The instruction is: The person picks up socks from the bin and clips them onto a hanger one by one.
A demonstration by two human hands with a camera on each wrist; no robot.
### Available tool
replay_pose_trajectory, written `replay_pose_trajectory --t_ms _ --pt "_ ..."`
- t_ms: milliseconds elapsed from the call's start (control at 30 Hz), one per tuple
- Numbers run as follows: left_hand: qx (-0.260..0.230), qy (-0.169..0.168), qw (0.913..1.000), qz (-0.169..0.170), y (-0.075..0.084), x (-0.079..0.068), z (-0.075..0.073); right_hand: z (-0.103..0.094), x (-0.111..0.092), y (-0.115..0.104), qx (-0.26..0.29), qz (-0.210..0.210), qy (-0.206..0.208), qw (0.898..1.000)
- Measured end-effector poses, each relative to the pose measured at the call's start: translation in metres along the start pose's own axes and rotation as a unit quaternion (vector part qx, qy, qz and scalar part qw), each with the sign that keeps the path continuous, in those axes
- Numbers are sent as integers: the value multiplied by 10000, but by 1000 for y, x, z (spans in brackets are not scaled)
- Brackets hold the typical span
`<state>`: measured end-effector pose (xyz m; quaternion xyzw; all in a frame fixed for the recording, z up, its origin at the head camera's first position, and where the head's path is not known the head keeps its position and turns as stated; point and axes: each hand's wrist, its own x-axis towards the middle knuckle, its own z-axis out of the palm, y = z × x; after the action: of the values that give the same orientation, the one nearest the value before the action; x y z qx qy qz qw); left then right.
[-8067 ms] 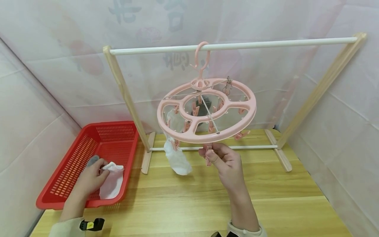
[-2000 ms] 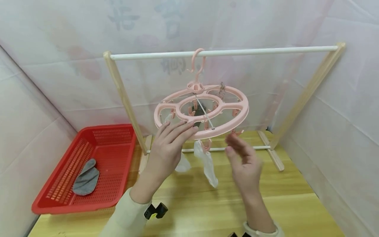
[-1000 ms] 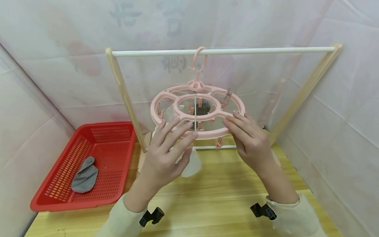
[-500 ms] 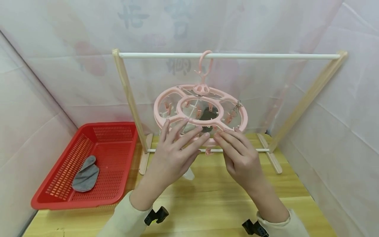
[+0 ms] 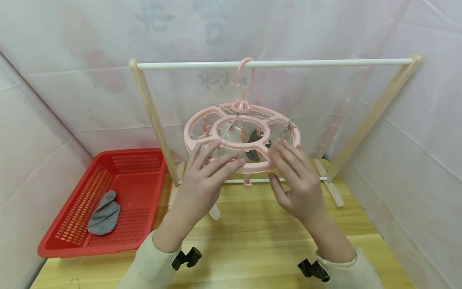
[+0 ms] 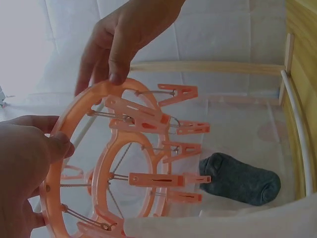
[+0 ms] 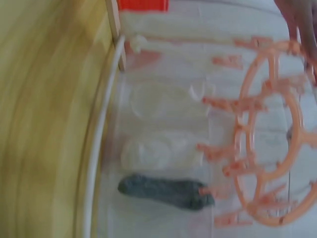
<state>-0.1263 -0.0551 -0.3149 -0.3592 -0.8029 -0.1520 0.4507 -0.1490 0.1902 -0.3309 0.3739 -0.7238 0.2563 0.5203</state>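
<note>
A round pink clip hanger (image 5: 249, 166) hangs by its hook from the white rail. My left hand (image 5: 200, 180) holds its near left rim, thumb and fingers on either side in the left wrist view. Straight fingers of my right hand (image 5: 297, 184) touch the near right rim, with the thumb lowered in the head view. A dark grey sock (image 6: 240, 178) hangs from a clip. Pale socks, including one white sock (image 7: 161, 151), hang beside it in the blurred right wrist view. Several clothes pegs (image 6: 156, 179) dangle bare. Part of a white sock (image 5: 215, 212) shows beneath my left hand.
A red basket (image 5: 151, 216) stands on the left with a folded grey sock (image 5: 104, 214) inside. The wooden rack's uprights (image 5: 375, 116) and upper white rail (image 5: 317, 63) frame the hanger. A lower white bar (image 7: 96, 153) runs just above the wooden table (image 5: 252, 249).
The white sock left the basket and hung on the hanger. Both hands then moved onto the rim, and the hanger turned, bringing the grey sock rightward. My right thumb has dropped away from its fingers.
</note>
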Motion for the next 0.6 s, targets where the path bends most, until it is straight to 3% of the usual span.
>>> replay_pose_trajectory --t_ms 133,333,600 --pt "-109 -30 9999 -124 -2 -3 -1 -8 0 17 -128 316 -276 9990" --pt "-260 67 9991 -338 -10 -3 -1 -10 3 23 96 49 -310 9995" --pt "-288 -125 9983 -489 -15 -5 -1 -9 2 14 100 -154 -269 9995"
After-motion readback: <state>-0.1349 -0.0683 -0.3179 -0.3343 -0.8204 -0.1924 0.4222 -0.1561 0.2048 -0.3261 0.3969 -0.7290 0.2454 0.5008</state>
